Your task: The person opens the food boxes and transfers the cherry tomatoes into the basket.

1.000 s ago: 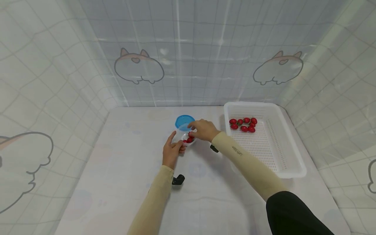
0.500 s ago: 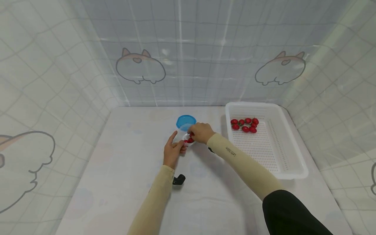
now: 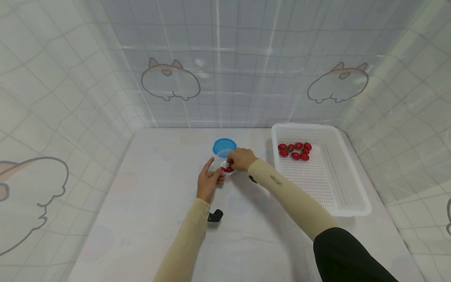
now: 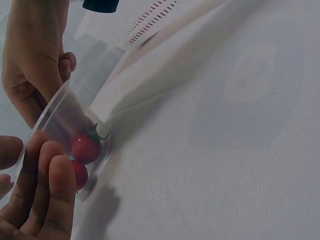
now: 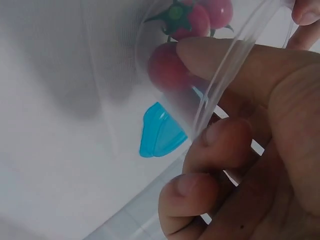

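Observation:
My left hand (image 3: 208, 182) grips a small clear plastic cup (image 4: 75, 112) by its side, thumb near the rim. Inside lie several red cherry tomatoes (image 4: 86, 148), one with its green stem showing. My right hand (image 3: 242, 159) reaches into the cup from the right. In the right wrist view its thumb and a finger hold a cherry tomato (image 5: 167, 67) inside the cup, and the other fingers (image 5: 190, 195) curl outside the rim. Just behind the cup lies a flat blue lid-like piece (image 3: 224, 144), partly overlapped by a pale see-through round.
A white perforated basket (image 3: 338, 172) stands at the right, with several cherry tomatoes (image 3: 295, 156) at its back left. A white cloth (image 3: 151, 196) covers the table. Patterned curtains (image 3: 243, 78) rise at the back and both sides.
My right hand has lowered and its fingers have closed in at the cup. My left hand keeps its hold on the cup. The view has shifted slightly.

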`<move>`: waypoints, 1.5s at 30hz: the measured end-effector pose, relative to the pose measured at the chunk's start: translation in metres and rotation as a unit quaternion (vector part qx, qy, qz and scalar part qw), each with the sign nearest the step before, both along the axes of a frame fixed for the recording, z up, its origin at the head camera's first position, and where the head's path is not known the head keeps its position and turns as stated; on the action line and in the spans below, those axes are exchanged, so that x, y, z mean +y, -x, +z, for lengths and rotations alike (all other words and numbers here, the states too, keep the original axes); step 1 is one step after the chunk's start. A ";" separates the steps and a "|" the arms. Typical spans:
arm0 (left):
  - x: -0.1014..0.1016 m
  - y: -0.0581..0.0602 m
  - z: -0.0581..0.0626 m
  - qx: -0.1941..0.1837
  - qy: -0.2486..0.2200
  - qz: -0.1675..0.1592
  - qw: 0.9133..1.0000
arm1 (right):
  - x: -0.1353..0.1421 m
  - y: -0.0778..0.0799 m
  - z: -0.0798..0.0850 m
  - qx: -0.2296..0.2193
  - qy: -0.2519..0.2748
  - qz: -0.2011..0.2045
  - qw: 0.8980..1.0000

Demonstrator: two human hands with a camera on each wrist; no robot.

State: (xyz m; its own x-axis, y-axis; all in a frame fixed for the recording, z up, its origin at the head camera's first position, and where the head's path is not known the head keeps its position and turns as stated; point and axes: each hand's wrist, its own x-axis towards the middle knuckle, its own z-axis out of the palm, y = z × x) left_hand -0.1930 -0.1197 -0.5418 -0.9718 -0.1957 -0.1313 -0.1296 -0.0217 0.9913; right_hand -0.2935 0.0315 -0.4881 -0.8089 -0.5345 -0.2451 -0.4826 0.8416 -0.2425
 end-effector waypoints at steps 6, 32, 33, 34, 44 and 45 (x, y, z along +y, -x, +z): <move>0.001 0.001 -0.001 0.004 0.000 0.001 1.000 | 0.004 0.000 -0.001 0.014 0.017 0.014 1.000; -0.001 -0.011 0.038 -0.019 -0.006 -0.036 0.999 | 0.024 -0.006 0.022 0.048 0.148 0.000 0.988; -0.001 -0.012 0.038 -0.017 -0.006 -0.035 0.999 | 0.025 -0.007 0.024 0.046 0.152 -0.001 0.987; -0.001 -0.012 0.038 -0.016 -0.004 -0.035 0.999 | 0.026 -0.007 0.024 0.045 0.154 -0.002 0.987; -0.004 -0.001 0.016 -0.024 -0.019 -0.032 0.999 | 0.041 -0.008 0.029 0.072 0.186 -0.008 0.980; -0.004 0.001 0.011 -0.025 -0.017 -0.028 0.999 | 0.043 -0.008 0.030 0.075 0.191 -0.009 0.979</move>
